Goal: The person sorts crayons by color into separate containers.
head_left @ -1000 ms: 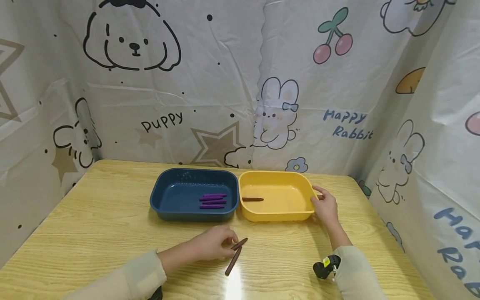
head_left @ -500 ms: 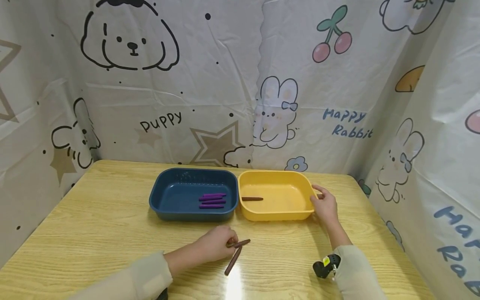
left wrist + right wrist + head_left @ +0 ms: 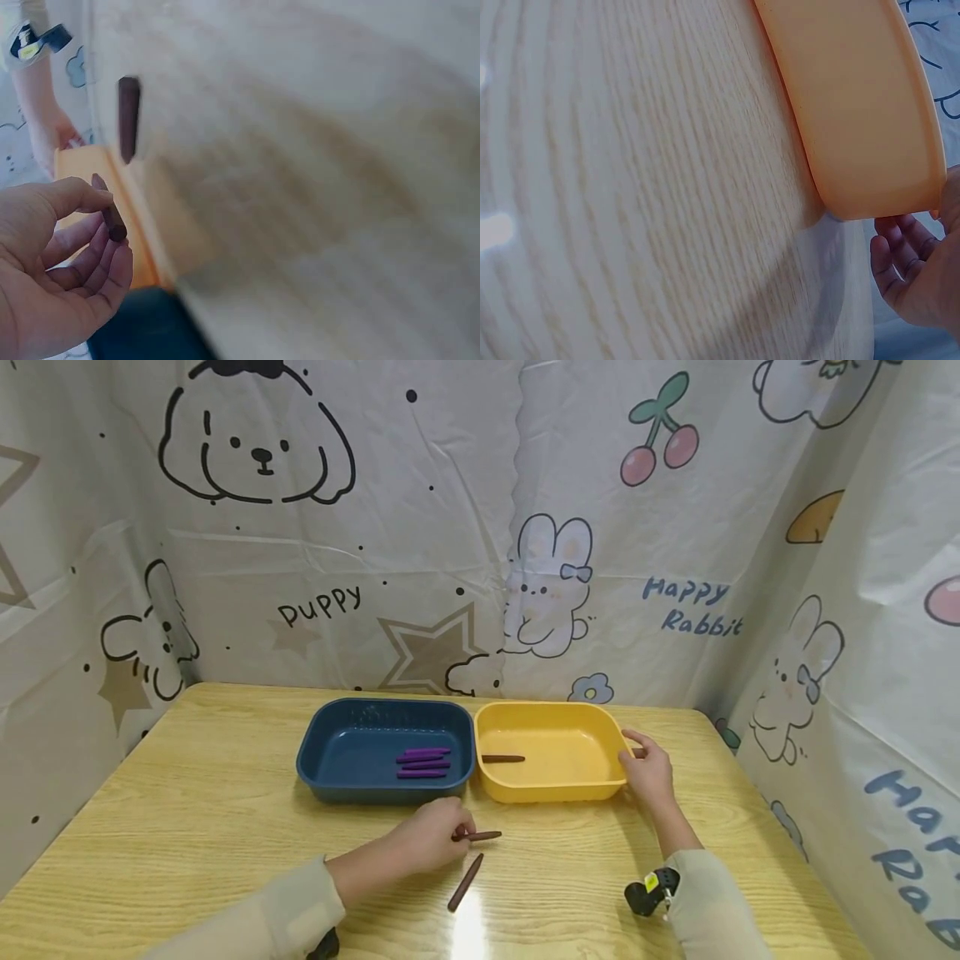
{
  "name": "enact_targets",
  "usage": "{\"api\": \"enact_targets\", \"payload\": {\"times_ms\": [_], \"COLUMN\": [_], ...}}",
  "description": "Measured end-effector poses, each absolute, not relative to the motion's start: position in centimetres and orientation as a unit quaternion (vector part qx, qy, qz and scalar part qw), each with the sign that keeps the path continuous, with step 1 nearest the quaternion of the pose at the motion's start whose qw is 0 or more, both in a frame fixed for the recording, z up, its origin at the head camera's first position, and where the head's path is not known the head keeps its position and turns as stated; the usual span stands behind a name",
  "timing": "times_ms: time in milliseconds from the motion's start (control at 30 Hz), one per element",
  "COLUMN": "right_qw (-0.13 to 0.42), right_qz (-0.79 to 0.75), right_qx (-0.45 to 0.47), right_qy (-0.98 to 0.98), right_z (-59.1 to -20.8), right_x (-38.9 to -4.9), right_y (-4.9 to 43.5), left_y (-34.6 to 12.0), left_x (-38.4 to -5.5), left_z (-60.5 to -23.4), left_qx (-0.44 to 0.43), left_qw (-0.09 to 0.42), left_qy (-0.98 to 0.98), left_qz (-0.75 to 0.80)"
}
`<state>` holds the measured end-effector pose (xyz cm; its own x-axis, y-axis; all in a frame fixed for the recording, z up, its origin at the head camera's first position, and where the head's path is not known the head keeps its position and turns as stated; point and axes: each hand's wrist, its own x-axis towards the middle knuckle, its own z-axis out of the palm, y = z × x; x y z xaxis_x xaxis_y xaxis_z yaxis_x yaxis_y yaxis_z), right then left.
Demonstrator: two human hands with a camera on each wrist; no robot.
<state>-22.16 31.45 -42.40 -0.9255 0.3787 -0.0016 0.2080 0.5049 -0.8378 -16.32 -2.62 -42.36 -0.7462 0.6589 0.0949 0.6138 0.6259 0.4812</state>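
My left hand point(image 3: 433, 837) pinches a brown crayon point(image 3: 480, 836) between thumb and fingers, just in front of the two bins. In the left wrist view the held crayon point(image 3: 112, 217) points away from the fingertips. A second brown crayon point(image 3: 466, 882) lies slantwise on the table, nearer to me. At the right end of the yellow bin point(image 3: 551, 794), my right hand point(image 3: 649, 772) grips its end, thumb at the rim; the right wrist view shows curled fingers point(image 3: 904, 255) under that end. One brown crayon point(image 3: 503, 758) lies inside the yellow bin.
A dark blue bin point(image 3: 386, 795) stands against the yellow one's left side, with several purple crayons point(image 3: 423, 763) in its right half. Both sit toward the back of the wooden table point(image 3: 225, 827), before a printed cloth point(image 3: 420, 543).
My left hand has lifted one brown crayon away from the other and moved it slightly toward the bins. The right hand stays at the yellow bin's end.
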Motion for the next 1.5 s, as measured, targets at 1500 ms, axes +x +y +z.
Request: {"api": "enact_targets", "payload": {"times_ms": [1500], "right_qw": [0.083], "right_qz": [0.488], "right_qx": [-0.179], "right_qy": [-0.850], "right_z": [-42.8], "right_x": [-22.4], "right_y": [31.6], "left_y": [0.2], "left_x": [-22.9], "left_z": [-35.0], "left_qx": [0.352], "left_qw": [-0.003], "left_qy": [0.912], "left_qz": [0.210]}}
